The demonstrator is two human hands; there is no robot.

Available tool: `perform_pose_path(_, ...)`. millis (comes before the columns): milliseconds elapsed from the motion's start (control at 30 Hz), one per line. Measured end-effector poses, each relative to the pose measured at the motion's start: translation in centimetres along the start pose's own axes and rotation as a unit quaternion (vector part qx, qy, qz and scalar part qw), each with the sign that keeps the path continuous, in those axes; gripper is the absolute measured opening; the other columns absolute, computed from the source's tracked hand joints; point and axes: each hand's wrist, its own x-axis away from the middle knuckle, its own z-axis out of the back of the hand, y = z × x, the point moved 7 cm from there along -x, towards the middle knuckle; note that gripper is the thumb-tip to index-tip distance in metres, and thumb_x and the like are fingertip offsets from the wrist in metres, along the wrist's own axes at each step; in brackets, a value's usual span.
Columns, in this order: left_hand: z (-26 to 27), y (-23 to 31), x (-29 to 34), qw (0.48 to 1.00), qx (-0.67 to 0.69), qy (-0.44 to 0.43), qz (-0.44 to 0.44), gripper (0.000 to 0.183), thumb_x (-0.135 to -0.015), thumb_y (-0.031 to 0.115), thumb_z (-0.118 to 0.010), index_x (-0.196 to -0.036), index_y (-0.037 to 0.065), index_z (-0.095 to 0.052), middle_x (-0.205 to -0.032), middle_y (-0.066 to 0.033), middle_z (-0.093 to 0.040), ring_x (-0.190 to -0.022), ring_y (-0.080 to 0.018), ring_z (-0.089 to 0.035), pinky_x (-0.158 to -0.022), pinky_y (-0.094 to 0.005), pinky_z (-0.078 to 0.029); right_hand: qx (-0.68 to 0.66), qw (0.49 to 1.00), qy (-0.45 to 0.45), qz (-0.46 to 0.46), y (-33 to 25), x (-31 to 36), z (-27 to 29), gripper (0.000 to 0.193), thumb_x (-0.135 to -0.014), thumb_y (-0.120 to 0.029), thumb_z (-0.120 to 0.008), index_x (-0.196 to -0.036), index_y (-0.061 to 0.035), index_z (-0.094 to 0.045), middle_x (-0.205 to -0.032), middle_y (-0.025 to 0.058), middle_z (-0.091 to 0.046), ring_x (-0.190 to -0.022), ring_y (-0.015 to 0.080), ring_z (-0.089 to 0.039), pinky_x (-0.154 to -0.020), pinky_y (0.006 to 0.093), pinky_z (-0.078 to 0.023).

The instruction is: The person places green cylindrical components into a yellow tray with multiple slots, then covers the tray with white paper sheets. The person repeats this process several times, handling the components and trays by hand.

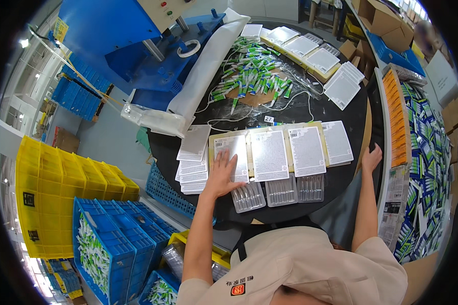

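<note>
My left hand (pixel 220 174) lies flat, fingers spread, on the leftmost white card (pixel 232 151) in a row of white cards on a tan board (pixel 285 128) on the round black table (pixel 336 185). Clear plastic blister trays (pixel 280 192) stick out below the cards. My right hand (pixel 371 157) rests on the table's right edge, fingers apart, holding nothing. A stack of loose white cards (pixel 193 168) sits just left of my left hand.
A pile of green, blue and white small tubes (pixel 254 73) lies at the table's far side, with more carded boards (pixel 310 51) behind. A blue machine (pixel 137 46) stands at the back left. Yellow crates (pixel 61 188) and blue crates (pixel 112 244) of tubes stand left; packaged goods (pixel 422 162) right.
</note>
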Motion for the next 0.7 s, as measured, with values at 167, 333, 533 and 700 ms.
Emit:
perform_pose_path(167, 5.1, -0.5, 3.5, 0.97, 0.139, 0.184, 0.073, 0.077, -0.083, 0.034, -0.081, -0.147, 0.006, -0.048, -0.154, -0.0213, -0.043, -0.144, -0.042, -0.038, -0.12, -0.0532, -0.027, -0.579, 0.622, -0.151, -0.505, 8.6, 1.8, -12.5, 0.043, -0.102, -0.029, -0.058, -0.129, 0.0052, -0.06, -0.124, 0.0189, -0.066, -0.11, 0.0353, -0.065, -0.095, 0.0501, -0.052)
perform_pose_path(333, 4.3, -5.2, 14.0, 0.771, 0.38, 0.4, 0.319, 0.037, -0.107, 0.024, -0.051, -0.111, -0.006, -0.071, -0.106, -0.013, -0.074, -0.102, -0.0212, -0.069, -0.095, -0.0322, -0.05, -0.468, 0.746, -0.198, -0.431, 9.1, 3.5, -13.0, 0.046, -0.101, -0.031, -0.063, -0.124, 0.0084, -0.061, -0.118, 0.018, -0.068, -0.102, 0.0297, -0.067, -0.087, 0.0454, -0.053)
perform_pose_path(533, -3.4, -7.9, 24.5, 0.58, 0.484, 0.472, 0.454, 0.043, -0.108, 0.038, -0.046, -0.108, 0.001, -0.069, -0.105, -0.0101, -0.073, -0.099, -0.0188, -0.067, -0.092, -0.0316, -0.05, -0.486, 0.717, -0.162, -0.473, 5.6, 11.9, -7.4, 0.035, -0.103, -0.027, -0.057, -0.111, 0.0062, -0.064, -0.105, 0.0169, -0.069, -0.091, 0.0294, -0.068, -0.082, 0.0505, -0.056)
perform_pose_path(700, -12.9, -7.3, 30.5, 0.423, 0.581, 0.42, 0.554, 0.044, -0.109, 0.042, -0.039, -0.11, 0.007, -0.065, -0.106, -0.0085, -0.068, -0.098, -0.0214, -0.062, -0.096, -0.0394, -0.047, -0.392, 0.704, -0.379, -0.455, -0.3, 25.9, 1.6, 0.04, -0.109, -0.033, -0.046, -0.123, 0.0025, -0.056, -0.114, 0.0147, -0.068, -0.093, 0.0246, -0.066, -0.078, 0.0408, -0.056)
